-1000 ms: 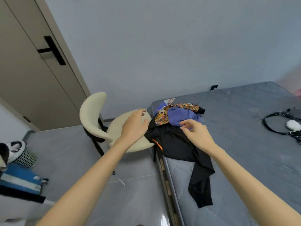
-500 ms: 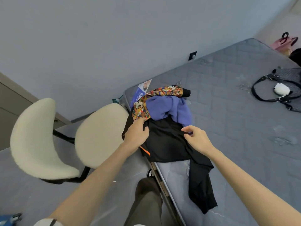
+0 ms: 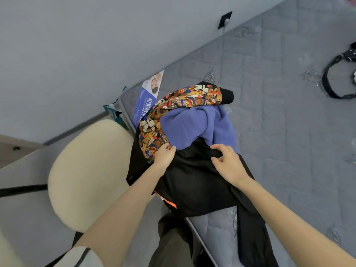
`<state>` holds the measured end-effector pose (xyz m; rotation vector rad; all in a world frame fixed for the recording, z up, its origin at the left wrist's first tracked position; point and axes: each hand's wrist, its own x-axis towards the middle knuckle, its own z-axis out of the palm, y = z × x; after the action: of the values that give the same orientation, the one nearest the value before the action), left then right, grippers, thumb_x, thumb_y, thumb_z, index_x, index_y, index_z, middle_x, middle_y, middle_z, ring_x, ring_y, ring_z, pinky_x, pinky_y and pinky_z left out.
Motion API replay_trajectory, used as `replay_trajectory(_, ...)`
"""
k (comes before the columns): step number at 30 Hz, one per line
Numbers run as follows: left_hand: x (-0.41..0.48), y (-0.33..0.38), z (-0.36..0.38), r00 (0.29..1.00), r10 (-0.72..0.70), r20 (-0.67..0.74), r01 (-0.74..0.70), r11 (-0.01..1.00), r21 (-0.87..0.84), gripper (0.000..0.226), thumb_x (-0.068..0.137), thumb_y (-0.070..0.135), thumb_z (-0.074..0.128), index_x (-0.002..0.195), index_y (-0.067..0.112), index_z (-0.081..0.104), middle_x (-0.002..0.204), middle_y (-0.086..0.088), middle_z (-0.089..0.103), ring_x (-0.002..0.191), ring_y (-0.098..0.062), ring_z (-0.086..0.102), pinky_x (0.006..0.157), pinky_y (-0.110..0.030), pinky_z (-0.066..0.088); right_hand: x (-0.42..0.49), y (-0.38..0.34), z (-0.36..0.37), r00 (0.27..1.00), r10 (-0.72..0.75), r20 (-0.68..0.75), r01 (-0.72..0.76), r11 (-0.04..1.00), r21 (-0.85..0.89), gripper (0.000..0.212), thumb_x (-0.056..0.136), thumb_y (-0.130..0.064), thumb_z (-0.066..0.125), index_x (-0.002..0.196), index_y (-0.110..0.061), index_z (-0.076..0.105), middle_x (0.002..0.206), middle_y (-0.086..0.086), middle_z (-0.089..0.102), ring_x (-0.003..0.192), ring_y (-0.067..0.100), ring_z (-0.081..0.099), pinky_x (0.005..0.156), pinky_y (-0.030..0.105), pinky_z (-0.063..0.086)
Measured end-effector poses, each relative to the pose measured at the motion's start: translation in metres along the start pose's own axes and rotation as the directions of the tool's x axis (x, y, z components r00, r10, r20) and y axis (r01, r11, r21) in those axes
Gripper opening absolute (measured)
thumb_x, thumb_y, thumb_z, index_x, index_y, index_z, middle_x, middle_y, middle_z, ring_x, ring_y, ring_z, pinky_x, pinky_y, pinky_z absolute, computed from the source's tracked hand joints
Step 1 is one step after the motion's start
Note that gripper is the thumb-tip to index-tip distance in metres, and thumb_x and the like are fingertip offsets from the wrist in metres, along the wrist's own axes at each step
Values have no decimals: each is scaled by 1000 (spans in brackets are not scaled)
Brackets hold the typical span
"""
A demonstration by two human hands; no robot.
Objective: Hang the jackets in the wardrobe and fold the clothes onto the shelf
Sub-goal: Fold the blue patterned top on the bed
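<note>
Now both hands on pile: left hand point(image 3: 164, 157) and right hand point(image 3: 229, 163) each pinch upper edge of black fabric jacket point(image 3: 192, 182), draped over corner of grey quilted mattress point(image 3: 289, 122). Just beyond fingers: one purple fleece top point(image 3: 192, 126), one bear-print multicoloured garment point(image 3: 192, 98). Left of grip: one cream padded chair point(image 3: 86, 170). Three garments, none hung. Step, likely: taking first jacket. Next: lift it clear without dragging others.

Person wears a pale short sleeve point(image 3: 74, 257) with a dark cuff band, dark brownish trousers point(image 3: 173, 239); left hand point(image 3: 164, 157) and right hand point(image 3: 229, 165) bare.

Matt black cloth jacket point(image 3: 194, 182), quilted grey mattress point(image 3: 289, 116)
</note>
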<state>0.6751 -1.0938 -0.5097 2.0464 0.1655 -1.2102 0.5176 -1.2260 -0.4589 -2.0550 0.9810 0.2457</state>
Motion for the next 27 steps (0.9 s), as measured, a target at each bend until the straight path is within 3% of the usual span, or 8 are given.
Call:
replay_trajectory(5, 41, 0, 16, 997, -54, 56, 70, 935, -347, 48, 96, 30, 55, 139, 13, 40, 111, -2, 54, 97, -19, 54, 86, -33, 46, 30, 10, 11, 1000, 7, -15, -7, 1000, 15, 38, 93, -17, 56, 131, -23, 51, 125, -5, 46, 83, 12, 60, 74, 21, 39)
replay_trajectory(7, 47, 0, 20, 999, -3, 33, 13, 948, -318, 38, 97, 27, 55, 129, 7, 50, 99, 1, 56, 86, -14, 53, 76, -28, 43, 37, 11, 12, 1000, -1, -15, 1, 999, 34, 37, 94, -17, 56, 130, -23, 51, 129, -5, 47, 88, 13, 62, 77, 22, 43)
replay_trajectory(11, 33, 5, 18, 989, 148, 0, -146, 977, -157, 21, 97, 25, 53, 101, 7, 60, 89, 0, 61, 87, -15, 55, 68, -22, 41, 37, 6, 11, 1000, -15, -23, 17, 997, 77, 37, 94, -15, 57, 130, -23, 52, 130, -3, 48, 93, 16, 61, 81, 23, 45)
replay_trajectory(16, -23, 19, -6, 951, 309, -1, -307, 943, -132, 29, 96, 30, 54, 85, 4, 55, 76, -4, 54, 72, -12, 50, 63, -17, 38, 19, -10, 1, 992, -121, -42, 124, 990, 66, 44, 87, -17, 68, 128, -21, 53, 123, -6, 51, 106, 13, 53, 87, 21, 41)
replay_trajectory(19, -66, 29, -21, 914, 398, 84, -374, 904, -208, 32, 96, 27, 54, 101, -4, 58, 95, -22, 62, 87, -25, 59, 79, -32, 46, 0, -24, -3, 968, -244, -54, 246, 969, 39, 62, 72, -25, 82, 126, -18, 53, 119, -10, 52, 113, 8, 43, 94, 19, 31)
replay_trajectory(21, -99, 37, -30, 876, 458, 155, -407, 871, -274, 22, 96, 22, 54, 108, 6, 62, 108, -14, 68, 101, -22, 65, 92, -36, 50, -15, -34, -3, 955, -294, -24, 295, 955, 31, 68, 66, -31, 85, 124, -18, 53, 121, -10, 51, 114, 8, 40, 94, 20, 28)
replay_trajectory(24, -143, 43, -41, 831, 517, 204, -430, 830, -354, 21, 93, 21, 56, 109, 8, 59, 110, -13, 67, 105, -22, 65, 97, -39, 50, -39, -46, -4, 938, -346, -39, 348, 933, 93, 39, 77, -20, 78, 112, -13, 61, 118, -7, 53, 114, 15, 47, 97, 29, 37)
replay_trajectory(27, -178, 39, -51, 825, 563, 50, -520, 790, -325, 18, 96, 22, 54, 111, 14, 58, 111, -4, 69, 103, -16, 66, 92, -34, 53, -68, -52, -18, 954, -294, -60, 299, 925, 233, 9, 95, -13, 55, 98, -14, 63, 95, -3, 66, 92, 17, 61, 82, 29, 46)
